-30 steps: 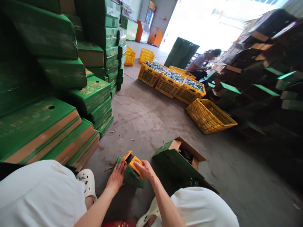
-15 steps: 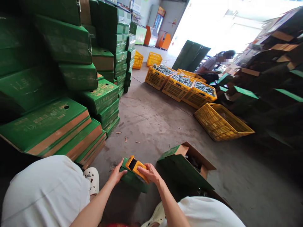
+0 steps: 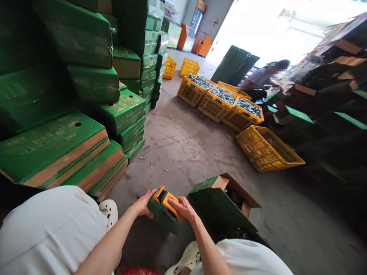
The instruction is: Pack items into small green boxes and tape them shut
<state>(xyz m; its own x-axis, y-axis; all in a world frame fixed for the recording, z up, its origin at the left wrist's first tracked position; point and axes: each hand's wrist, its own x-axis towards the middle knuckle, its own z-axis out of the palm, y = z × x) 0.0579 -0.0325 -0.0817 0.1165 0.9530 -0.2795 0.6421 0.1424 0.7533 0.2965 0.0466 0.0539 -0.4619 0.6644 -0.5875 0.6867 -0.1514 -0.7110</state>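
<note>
A small green cardboard box (image 3: 163, 219) stands on the floor between my feet. My left hand (image 3: 142, 205) is at its left end, fingers along the far edge and thumb against the near side, steadying it. A yellow tape dispenser (image 3: 169, 204) with a dark band is in my right hand (image 3: 183, 209), whose fingers are wrapped round it. The dispenser sits over the top of the box, its front end close to my left fingertips. Whether tape is stuck to the box I cannot make out.
Stacked green cartons (image 3: 54, 147) rise at the left. An opened green carton (image 3: 218, 204) stands right of my hands. Yellow crates (image 3: 212, 107) of wrapped items line the floor ahead, a tilted yellow crate (image 3: 258, 152) nearer. A person (image 3: 256, 80) sits beyond, beside piled boxes.
My left hand has slid its fingers further over the box's top edge towards the dispenser. The dispenser has shifted slightly right and down with my right hand. The view has moved a little.
</note>
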